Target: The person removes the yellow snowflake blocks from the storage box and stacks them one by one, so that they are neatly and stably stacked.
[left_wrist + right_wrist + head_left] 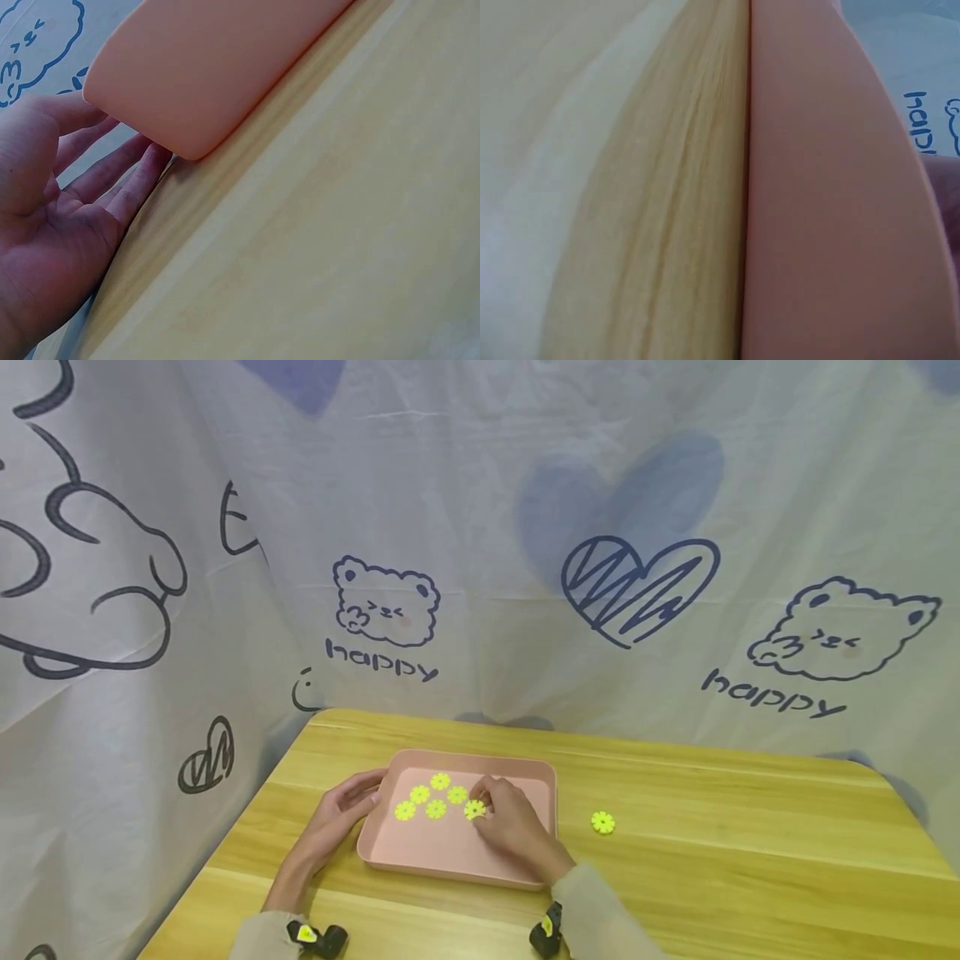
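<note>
A shallow pink tray (420,852) lies on the table, holding several yellow-green notched plastic discs (436,809), the flower-shaped building kind. My left hand (341,818) is at the tray's left side, its thumb and fingertips resting against the outer wall. The left wrist view shows these fingers (112,169) loosely extended by the tray's lower corner. Over the right half of the tray, my right hand (513,822) pinches one notched disc (474,810) by its right edge, low over the tray floor. The tray's wall (840,210) hides most of this hand in the right wrist view.
Another yellow-green disc (603,822) lies on the wooden table (750,860), right of the tray. A pale curtain (487,652) with drawn bears and hearts hangs behind the table and along its left side.
</note>
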Motion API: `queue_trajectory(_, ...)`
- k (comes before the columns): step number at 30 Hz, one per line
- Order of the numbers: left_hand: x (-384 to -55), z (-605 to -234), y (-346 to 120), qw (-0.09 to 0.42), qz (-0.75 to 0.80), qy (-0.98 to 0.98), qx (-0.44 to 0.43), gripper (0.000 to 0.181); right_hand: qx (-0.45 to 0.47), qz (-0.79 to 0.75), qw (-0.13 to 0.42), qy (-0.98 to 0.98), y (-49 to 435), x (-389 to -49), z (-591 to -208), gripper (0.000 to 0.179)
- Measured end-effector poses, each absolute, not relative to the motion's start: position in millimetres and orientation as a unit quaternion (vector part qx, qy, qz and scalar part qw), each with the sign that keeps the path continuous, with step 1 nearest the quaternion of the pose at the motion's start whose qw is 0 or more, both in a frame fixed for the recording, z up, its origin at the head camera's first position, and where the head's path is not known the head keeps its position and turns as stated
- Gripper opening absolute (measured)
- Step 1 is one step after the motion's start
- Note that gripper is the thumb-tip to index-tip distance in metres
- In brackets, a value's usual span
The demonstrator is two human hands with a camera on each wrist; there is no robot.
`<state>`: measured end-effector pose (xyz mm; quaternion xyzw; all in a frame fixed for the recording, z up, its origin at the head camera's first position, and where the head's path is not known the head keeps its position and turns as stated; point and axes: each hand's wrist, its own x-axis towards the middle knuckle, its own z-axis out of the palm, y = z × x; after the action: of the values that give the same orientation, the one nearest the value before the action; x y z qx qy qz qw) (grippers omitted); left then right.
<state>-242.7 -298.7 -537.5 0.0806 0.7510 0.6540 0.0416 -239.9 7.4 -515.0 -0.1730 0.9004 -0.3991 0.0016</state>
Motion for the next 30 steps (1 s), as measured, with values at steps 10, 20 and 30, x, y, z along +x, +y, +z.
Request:
queue_trajectory(10, -242, -541, -300, 0.038, 0.656, 0.749, 0.082, 0.048, -0.191, -0.457, 0.019, 0.868, 17, -229, -507, 0.027)
queue_trajectory(20, -243, -539, -298, 0.041, 0.655, 0.751, 0.076, 0.049, -0.145, -0.584, 0.013, 0.799, 35, -220, -499, 0.025)
queue_trajectory(30, -242, -538, -298, 0.038, 0.653, 0.752, 0.076, 0.048, -0.126, -0.615, -0.016, 0.778, 58, -204, -487, 0.028)
